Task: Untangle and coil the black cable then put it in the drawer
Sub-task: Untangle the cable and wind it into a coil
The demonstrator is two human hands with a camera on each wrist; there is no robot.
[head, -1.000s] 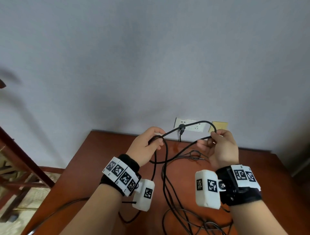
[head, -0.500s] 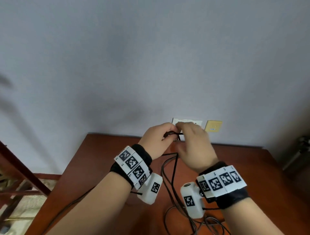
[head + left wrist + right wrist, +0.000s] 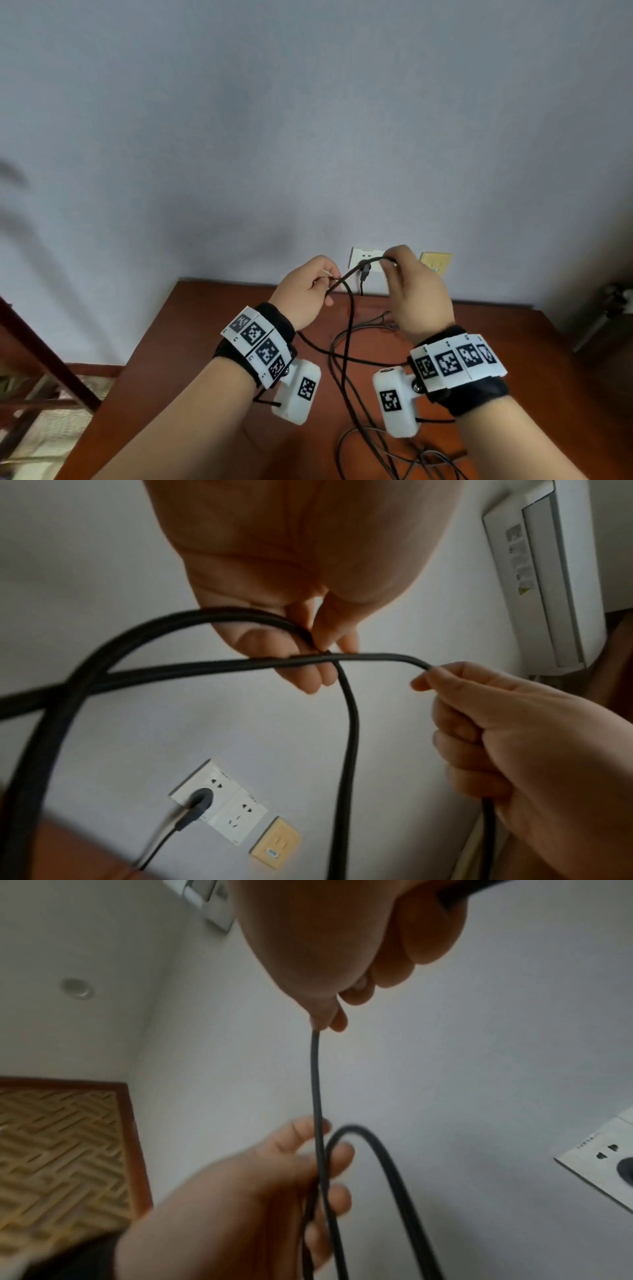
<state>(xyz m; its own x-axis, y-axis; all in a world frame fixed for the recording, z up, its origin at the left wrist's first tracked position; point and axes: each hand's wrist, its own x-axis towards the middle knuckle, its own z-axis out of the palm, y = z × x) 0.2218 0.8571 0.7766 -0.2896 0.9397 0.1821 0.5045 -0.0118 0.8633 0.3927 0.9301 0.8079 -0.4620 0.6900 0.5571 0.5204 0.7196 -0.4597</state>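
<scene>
No writing is reading clearly as both hands, left [image 3: 305, 291] and right [image 3: 416, 294], are pinching the cable [image 3: 349, 318] before a far socket [image 3: 366, 260].

No words, brands or numbers can be read. Black-and-white square code markers are carried on the wristbands [image 3: 260, 344] and on the white wrist cameras [image 3: 394, 399]. Small print is seen on the wall socket [image 3: 219, 794] and on stickers on the air conditioner [image 3: 517, 558], all too blurred to be made out.
</scene>
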